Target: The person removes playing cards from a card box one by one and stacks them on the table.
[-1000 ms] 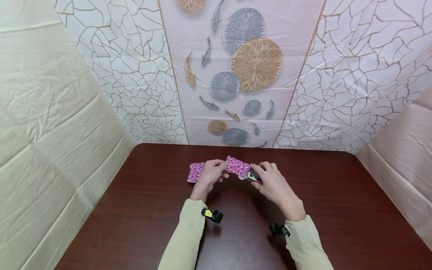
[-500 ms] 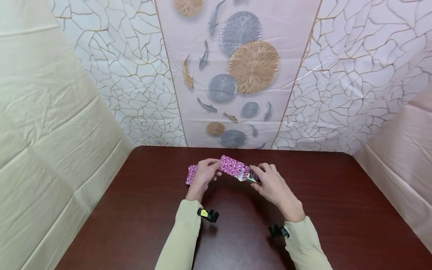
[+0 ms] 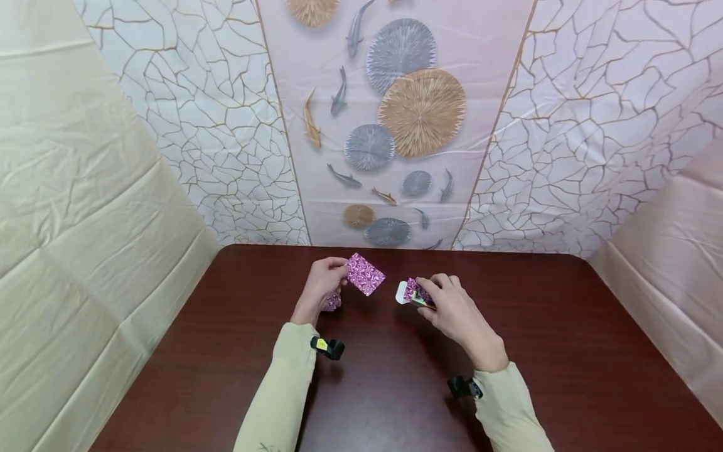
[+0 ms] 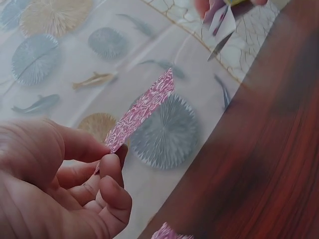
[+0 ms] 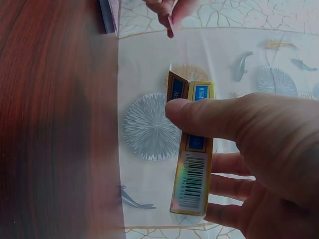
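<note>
My left hand (image 3: pixel 321 287) pinches a playing card (image 3: pixel 366 274) with a pink and white patterned back, between thumb and fingers. In the left wrist view the card (image 4: pixel 142 112) is seen at a slant. Partly hidden below that hand, a stack of playing cards (image 3: pixel 332 302) lies on the table. My right hand (image 3: pixel 456 314) grips a card box (image 5: pixel 192 174) with a barcode on its narrow side. The box's white flap (image 3: pixel 401 293) stands open toward the left. Pink pattern (image 3: pixel 411 287) shows beside the flap at that end.
Both hands work over the far part of a dark reddish-brown table (image 3: pixel 384 389). Behind its back edge hangs a patterned cloth (image 3: pixel 333 188) with fish and round leaf shapes. Pale cloth (image 3: pixel 101 220) hangs on the left side.
My left hand has moved left, drawing the card away from the box; a gap now separates them. The stack is more covered by that hand. My right hand has stayed nearly still.
</note>
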The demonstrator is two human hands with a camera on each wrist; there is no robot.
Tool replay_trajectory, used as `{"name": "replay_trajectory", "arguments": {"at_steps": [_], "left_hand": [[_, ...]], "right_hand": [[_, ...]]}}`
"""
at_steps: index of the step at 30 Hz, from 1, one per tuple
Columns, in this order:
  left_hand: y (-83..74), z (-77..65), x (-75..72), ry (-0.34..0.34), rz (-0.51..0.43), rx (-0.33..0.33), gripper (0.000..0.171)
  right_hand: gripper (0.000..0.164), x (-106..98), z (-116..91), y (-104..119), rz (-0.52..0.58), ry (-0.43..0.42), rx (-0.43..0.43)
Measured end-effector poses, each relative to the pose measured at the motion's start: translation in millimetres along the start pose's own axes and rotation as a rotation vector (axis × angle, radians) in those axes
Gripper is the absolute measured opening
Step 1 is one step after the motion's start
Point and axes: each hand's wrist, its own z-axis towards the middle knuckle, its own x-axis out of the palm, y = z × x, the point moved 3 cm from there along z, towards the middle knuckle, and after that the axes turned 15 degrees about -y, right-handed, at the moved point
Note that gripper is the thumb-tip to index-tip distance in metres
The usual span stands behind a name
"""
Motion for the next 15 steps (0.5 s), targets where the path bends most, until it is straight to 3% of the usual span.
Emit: {"name": "replay_trajectory", "arguments": {"at_steps": [6, 15], "left_hand": [[-2.9, 10.7, -9.1, -0.032, 0.024, 0.013, 0.019], [2.3, 20.8, -13.5, -0.010, 0.093, 0.060, 0.019]], "right_hand": [[0.056, -0.6, 0.5, -0.2, -0.001, -0.001, -0.002], [0.057, -0.9, -0.9, -1.2, 0.023, -0.027, 0.002]]}}
